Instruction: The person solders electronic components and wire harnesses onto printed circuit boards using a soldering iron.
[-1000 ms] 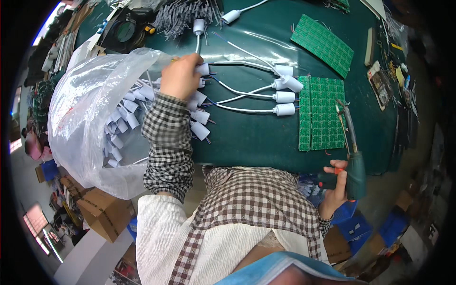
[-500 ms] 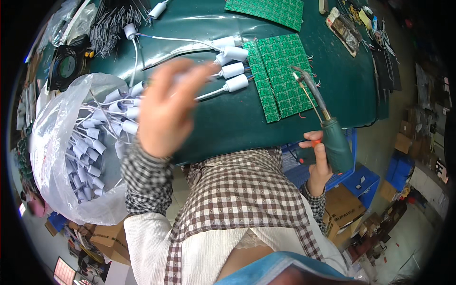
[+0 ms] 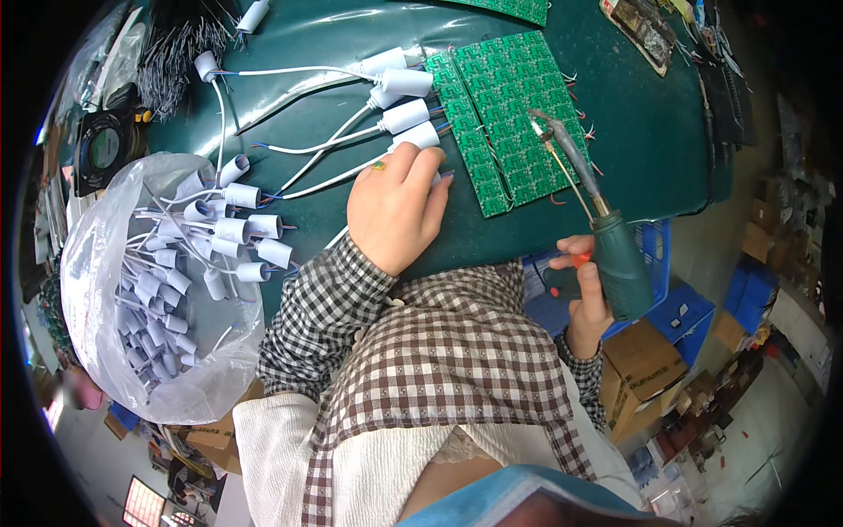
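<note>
My left hand (image 3: 399, 206) is closed, palm down, on a white lamp holder that it mostly hides; a white cable runs out below the wrist. Just beyond the fingers lies another white lamp holder (image 3: 415, 135), in a row of several with cables trailing left. Their right ends lie by the left edge of a green circuit board panel (image 3: 518, 114), where some thin wires show. My right hand (image 3: 587, 299) grips a dark green soldering gun (image 3: 622, 268) with a red trigger. Its bent tip hangs over the panel; whether it touches cannot be told.
On the left a clear plastic bag (image 3: 83, 290) bulges with white lamp holders and cables. Behind it are a small black fan (image 3: 105, 151) and a bundle of dark wires (image 3: 184, 61). A grimy tray (image 3: 639, 33) lies back right. A blue crate (image 3: 654, 255) stands below the table edge.
My left hand has moved right and down from over the cables to the near end of the lamp holder row. The view has shifted slightly; my right hand keeps holding the soldering gun.
</note>
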`<state>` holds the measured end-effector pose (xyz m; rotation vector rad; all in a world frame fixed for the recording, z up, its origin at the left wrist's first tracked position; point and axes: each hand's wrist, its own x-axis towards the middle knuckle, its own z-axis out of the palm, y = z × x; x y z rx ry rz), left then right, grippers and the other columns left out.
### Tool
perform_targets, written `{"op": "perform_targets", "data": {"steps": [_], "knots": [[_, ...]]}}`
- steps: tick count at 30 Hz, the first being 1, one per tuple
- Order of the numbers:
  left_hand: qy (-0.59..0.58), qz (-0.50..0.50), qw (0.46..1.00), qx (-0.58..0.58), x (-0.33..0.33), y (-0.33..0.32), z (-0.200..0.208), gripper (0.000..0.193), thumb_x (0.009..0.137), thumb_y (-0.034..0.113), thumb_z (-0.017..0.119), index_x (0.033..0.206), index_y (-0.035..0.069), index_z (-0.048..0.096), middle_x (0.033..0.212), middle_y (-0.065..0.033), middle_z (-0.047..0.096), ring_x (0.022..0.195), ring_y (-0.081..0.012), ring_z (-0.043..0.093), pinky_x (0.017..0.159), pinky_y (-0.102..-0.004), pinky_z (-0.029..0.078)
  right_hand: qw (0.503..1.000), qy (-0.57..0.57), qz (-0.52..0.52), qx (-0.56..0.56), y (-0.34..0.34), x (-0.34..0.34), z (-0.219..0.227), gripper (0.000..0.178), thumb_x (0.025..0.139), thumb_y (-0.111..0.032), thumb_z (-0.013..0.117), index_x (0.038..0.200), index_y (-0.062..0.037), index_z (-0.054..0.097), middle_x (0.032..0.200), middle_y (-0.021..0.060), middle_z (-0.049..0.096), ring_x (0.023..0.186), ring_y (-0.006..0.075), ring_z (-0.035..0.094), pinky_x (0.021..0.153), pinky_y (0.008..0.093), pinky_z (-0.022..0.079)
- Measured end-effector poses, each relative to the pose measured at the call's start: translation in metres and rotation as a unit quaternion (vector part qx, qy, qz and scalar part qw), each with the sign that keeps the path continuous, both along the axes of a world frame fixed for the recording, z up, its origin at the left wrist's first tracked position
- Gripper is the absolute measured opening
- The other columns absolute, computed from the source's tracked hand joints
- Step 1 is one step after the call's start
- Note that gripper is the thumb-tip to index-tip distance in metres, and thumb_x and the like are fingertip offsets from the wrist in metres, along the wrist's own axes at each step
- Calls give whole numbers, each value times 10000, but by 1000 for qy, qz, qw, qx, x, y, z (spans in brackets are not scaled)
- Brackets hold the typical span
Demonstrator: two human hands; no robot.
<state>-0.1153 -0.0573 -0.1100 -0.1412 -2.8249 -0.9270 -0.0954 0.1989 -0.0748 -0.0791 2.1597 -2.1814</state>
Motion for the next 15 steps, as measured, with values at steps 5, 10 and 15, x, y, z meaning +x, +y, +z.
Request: {"op": "perform_targets", "data": {"steps": [5,10,15], "knots": [[12,0,999,-33,2,-2,7,208,839,118,732,1022,68,647,918,-73,593,782,-270,601,647,-390,432,1000,-2,-6,22,-1,-1,-2,293,976,-153,594,1129,96,616,1039,227,661,834,260,683,697,343,608],[28,30,998,-57,1,0,17,150,832,94,726,958,72,648,1032,-75,614,936,-273,589,804,-420,416,1000,-3,7,27,-3,1,0,297,971,-148,589,1133,100,611,1041,227,652,883,276,676,694,340,606],[60,23,997,-41,-15,-3,5,166,811,103,739,935,65,636,1342,-159,555,1213,-361,526,1022,-492,368,999,-15,10,32,-3,1,0,307,970,-151,579,1139,104,606,1046,228,652,901,278,674,698,341,606]]}}
